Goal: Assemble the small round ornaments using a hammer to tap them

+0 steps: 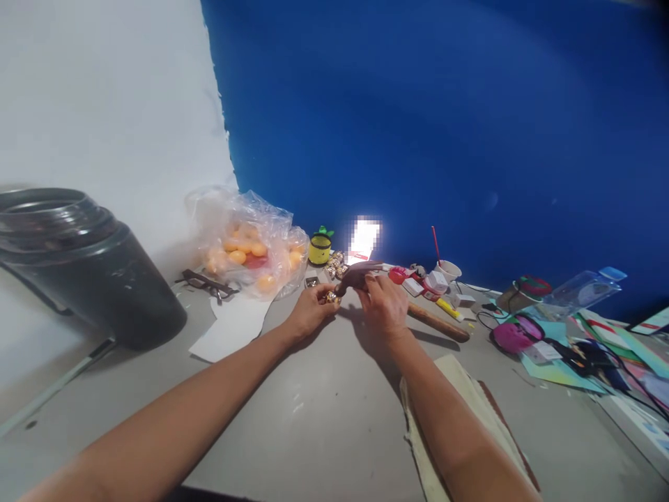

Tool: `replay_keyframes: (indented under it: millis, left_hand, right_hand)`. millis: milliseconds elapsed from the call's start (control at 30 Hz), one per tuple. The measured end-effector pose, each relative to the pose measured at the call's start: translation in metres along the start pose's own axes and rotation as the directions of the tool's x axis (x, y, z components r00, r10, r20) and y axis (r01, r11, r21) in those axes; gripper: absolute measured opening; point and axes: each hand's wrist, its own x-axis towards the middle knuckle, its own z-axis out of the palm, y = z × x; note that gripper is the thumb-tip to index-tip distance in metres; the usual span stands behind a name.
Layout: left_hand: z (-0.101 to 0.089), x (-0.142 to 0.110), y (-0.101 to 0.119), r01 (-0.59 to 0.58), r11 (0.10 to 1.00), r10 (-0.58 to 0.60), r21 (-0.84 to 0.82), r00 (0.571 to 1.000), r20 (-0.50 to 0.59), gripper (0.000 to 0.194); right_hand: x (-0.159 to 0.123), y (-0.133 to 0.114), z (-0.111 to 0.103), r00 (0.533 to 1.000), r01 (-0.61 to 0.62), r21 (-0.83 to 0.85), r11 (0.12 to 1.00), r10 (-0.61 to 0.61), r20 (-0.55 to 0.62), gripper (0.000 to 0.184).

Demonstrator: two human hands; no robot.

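Currently, the right hand [385,303] is closed around the hammer [439,324] close to its dark metal head, at the centre of the frame; the wooden handle extends toward the right. The left hand [308,314], just left of centre, holds a small gold-coloured piece [333,298] in a narrow fingertip grip. The hammer head is positioned immediately beside this piece; contact between them cannot be determined. More gold-coloured pieces [336,265] lie just above, beside a yellow pineapple-shaped container [320,249]. Left of these, a clear plastic bag [237,254] contains orange fruit. A dark flask [104,279] stands at the left edge. A folded cloth [467,383] lies at lower right, partly beneath the right forearm.
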Motion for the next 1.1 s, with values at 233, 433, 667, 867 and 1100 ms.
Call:
replay_keyframes:
  millis: [233,433,667,867,1100]
  left_hand:
    - [-0.001,0.0,-0.002,-0.003,1.0,0.002,-0.011,1.0,-0.013,0.048]
    - [-0.002,0.002,-0.012,-0.07,0.996,0.071,0.045,0.997,-0.005,0.059]
    - [0.0,0.002,-0.012,-0.048,0.997,0.052,-0.066,0.997,0.064,0.059]
    - [0.001,-0.001,-0.006,-0.015,0.998,0.017,-0.054,0.999,0.034,0.059]
    - [0.001,-0.002,-0.005,-0.015,0.999,0.017,-0.049,0.999,0.042,0.061]
  right_hand:
    - [0.0,0.002,0.001,0.998,-0.055,-0.016,0.998,0.055,-0.021,0.033]
    - [0.0,-0.001,0.0,1.0,-0.026,0.005,1.0,0.026,-0.009,0.034]
    - [0.002,-0.009,-0.005,0.998,0.007,0.043,0.999,-0.01,0.066,0.031]
    - [0.003,-0.005,-0.006,0.99,-0.103,0.029,0.994,0.099,0.1,0.037]
    - [0.005,0.0,-0.008,0.989,-0.12,0.016,0.993,0.118,0.083,0.04]
